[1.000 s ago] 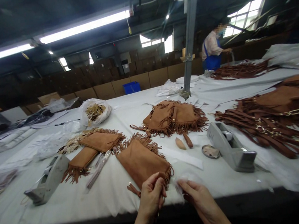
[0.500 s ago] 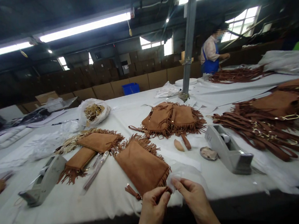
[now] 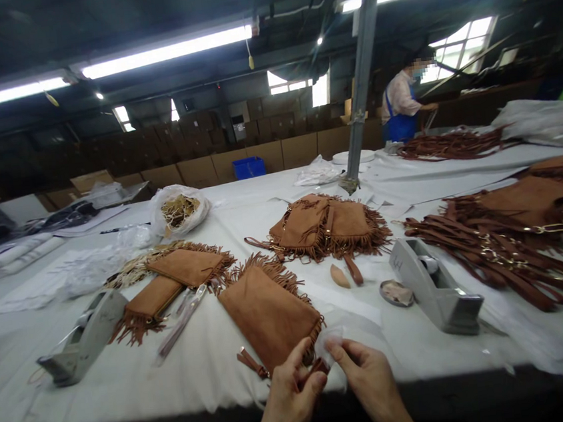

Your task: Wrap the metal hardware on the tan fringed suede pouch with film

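A brown suede pouch (image 3: 267,313) with fringed edges lies flat at the table's front, its zip tassel (image 3: 252,363) hanging to the lower left. At the pouch's near corner, my left hand (image 3: 290,401) pinches a brown leather strap (image 3: 319,367), mostly hidden by the fingers. My right hand (image 3: 372,379), just beside it, grips a thin clear plastic wrapper (image 3: 331,335) between thumb and fingers. Part of the plastic hangs against the strap's end. Whether the strap is inside the plastic I cannot tell.
Grey tape dispensers stand left (image 3: 84,339) and right (image 3: 435,289). Fringed pouches (image 3: 326,223) lie behind, straps (image 3: 497,255) at right. A small round dish (image 3: 395,293) sits near the right dispenser. A metal post (image 3: 361,82) rises mid-table. A co-worker (image 3: 401,104) stands beyond; another person's hand shows far right.
My left fingers have lifted and spread slightly around the strap, so more of it shows. My right hand still pinches the plastic. The view has shifted slightly.
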`<state>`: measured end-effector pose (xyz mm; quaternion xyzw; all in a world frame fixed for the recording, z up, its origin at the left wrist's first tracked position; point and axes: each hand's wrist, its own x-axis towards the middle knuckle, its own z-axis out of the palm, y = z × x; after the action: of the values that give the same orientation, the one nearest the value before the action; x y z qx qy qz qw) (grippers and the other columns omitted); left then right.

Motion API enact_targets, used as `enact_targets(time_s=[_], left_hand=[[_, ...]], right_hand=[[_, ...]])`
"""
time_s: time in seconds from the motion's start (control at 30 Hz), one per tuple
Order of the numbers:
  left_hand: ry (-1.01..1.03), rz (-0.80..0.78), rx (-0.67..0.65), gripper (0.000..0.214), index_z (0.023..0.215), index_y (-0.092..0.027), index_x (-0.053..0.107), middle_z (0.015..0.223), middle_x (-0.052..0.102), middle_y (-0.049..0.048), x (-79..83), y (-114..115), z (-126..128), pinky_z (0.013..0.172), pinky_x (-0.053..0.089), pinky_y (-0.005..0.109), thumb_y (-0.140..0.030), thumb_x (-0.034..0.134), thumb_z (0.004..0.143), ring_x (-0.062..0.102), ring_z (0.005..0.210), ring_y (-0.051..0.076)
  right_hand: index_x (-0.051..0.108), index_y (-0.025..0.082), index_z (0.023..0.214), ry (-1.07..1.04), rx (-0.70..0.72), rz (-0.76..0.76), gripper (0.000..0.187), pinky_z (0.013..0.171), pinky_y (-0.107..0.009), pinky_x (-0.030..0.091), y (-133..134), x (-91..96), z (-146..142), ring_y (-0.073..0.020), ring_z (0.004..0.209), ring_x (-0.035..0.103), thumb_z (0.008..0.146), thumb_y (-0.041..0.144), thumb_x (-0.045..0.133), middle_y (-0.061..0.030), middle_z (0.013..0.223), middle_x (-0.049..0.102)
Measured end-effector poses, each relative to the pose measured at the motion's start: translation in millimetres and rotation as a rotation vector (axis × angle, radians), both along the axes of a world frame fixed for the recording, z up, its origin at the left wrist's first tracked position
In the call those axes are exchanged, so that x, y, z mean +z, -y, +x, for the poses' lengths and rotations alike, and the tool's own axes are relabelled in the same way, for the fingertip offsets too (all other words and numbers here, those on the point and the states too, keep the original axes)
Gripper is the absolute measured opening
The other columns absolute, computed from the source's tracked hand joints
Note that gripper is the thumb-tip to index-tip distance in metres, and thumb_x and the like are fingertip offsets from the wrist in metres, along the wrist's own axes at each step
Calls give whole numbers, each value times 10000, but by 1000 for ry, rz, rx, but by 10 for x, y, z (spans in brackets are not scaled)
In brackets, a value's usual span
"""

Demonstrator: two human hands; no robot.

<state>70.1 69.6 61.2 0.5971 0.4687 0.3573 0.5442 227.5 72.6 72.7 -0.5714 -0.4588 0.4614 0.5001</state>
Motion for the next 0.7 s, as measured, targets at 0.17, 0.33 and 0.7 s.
enact_targets(time_s=[0.17,0.33,0.7], left_hand=[[52,16,-7,514,1282,-117,501,550,402,-77,56,-9,9,461,241,209,-354,566,830,319,480,76],[129,-18,30,375,999,-131,591,501,430,-78,112,-5,2,406,272,188,-467,535,840,349,407,65],[67,-1,69,336,693,-184,449,488,507,-58,117,-55,-25,407,249,168,-468,568,829,401,417,57]], right_hand=[[714,151,727,113,6,56,451,674,-290,473,65,-9,-42,-243,720,619,742,587,599,-55,692,688],[650,158,580,254,-51,74,476,569,-266,402,120,-32,-69,-177,578,514,752,597,583,-19,547,573],[655,138,641,-109,244,-98,441,551,-237,384,46,22,-117,-135,579,471,699,575,669,10,574,538]])
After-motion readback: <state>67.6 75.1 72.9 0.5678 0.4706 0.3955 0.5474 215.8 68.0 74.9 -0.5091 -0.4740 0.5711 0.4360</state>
